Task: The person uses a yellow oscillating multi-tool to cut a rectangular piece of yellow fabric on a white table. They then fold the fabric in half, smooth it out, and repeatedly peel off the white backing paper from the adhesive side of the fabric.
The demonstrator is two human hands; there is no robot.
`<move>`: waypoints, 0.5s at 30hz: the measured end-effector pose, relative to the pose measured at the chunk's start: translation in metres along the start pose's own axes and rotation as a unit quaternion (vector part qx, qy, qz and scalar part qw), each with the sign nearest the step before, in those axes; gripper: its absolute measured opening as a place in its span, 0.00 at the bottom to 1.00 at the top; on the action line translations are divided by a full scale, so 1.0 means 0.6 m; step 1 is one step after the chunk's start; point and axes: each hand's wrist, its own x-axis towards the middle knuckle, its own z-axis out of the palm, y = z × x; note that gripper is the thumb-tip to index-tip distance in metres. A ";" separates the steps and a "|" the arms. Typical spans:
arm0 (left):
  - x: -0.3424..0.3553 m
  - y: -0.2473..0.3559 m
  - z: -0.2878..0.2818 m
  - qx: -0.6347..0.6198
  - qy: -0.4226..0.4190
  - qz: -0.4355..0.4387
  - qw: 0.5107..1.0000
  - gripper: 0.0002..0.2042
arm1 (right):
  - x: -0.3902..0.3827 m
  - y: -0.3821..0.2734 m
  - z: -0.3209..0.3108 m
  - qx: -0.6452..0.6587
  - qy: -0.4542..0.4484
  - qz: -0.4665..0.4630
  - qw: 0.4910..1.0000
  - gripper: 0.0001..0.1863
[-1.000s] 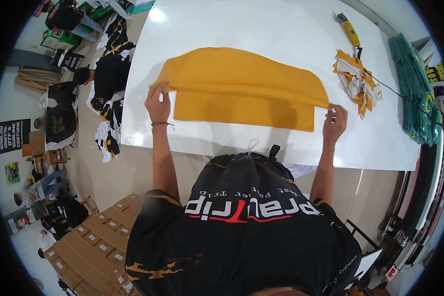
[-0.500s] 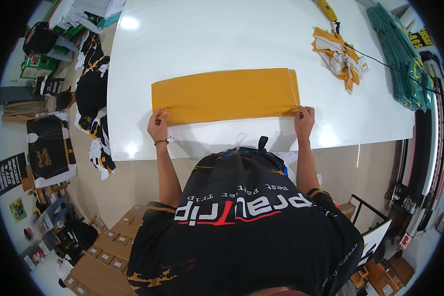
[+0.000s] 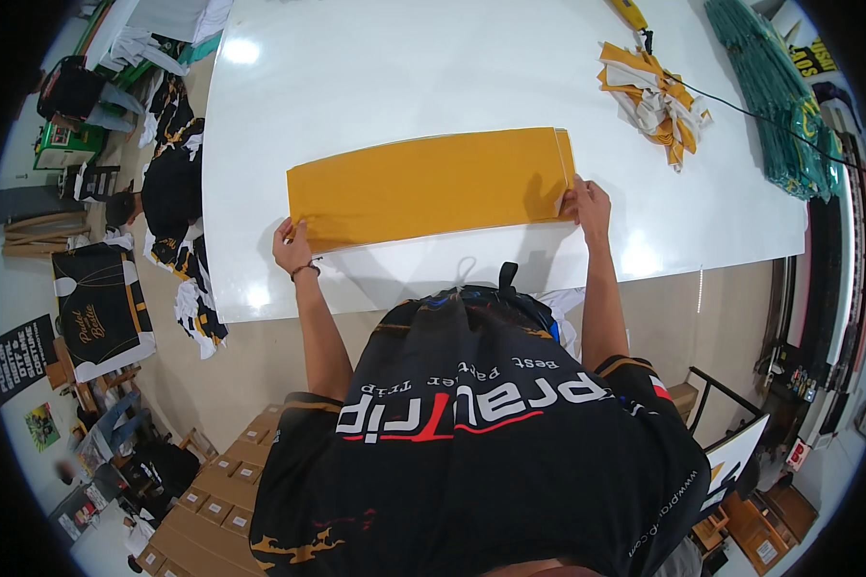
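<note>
A folded mustard-yellow piece of fabric (image 3: 428, 185) lies flat across the white table in front of me, longer from left to right than it is deep. At its near left corner, my left hand (image 3: 292, 245) pinches the edge between thumb and fingers. My right hand (image 3: 587, 207) grips the near right corner, which lifts a little and shows a pale underside. Along the far edge and right end runs a thin white line.
Crumpled yellow-and-white cloth pieces (image 3: 654, 101) lie at the far right of the white table (image 3: 404, 67), near a yellow handheld tool (image 3: 629, 13) with a black cord. Stacked green packages (image 3: 775, 106) line the right edge. A co-worker in black (image 3: 173, 183) is at the left, beside black-and-white garments.
The fabric's right corner has been raised slightly, and my right hand has moved a little up and inward with it. My left hand still holds its corner.
</note>
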 end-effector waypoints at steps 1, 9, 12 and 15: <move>0.002 -0.002 0.000 0.004 0.008 -0.004 1.000 0.16 | 0.001 -0.014 0.009 -0.074 0.018 -0.008 0.997 0.18; 0.015 -0.018 0.006 -0.071 0.045 -0.050 0.995 0.21 | 0.056 -0.021 0.040 -0.290 0.095 -0.056 0.951 0.21; 0.014 -0.012 0.005 -0.101 0.028 -0.076 0.992 0.22 | 0.061 -0.025 0.043 -0.273 0.096 -0.066 0.955 0.19; 0.025 -0.020 0.003 -0.098 -0.011 -0.082 0.992 0.21 | 0.079 -0.006 0.037 -0.269 0.110 -0.078 0.954 0.17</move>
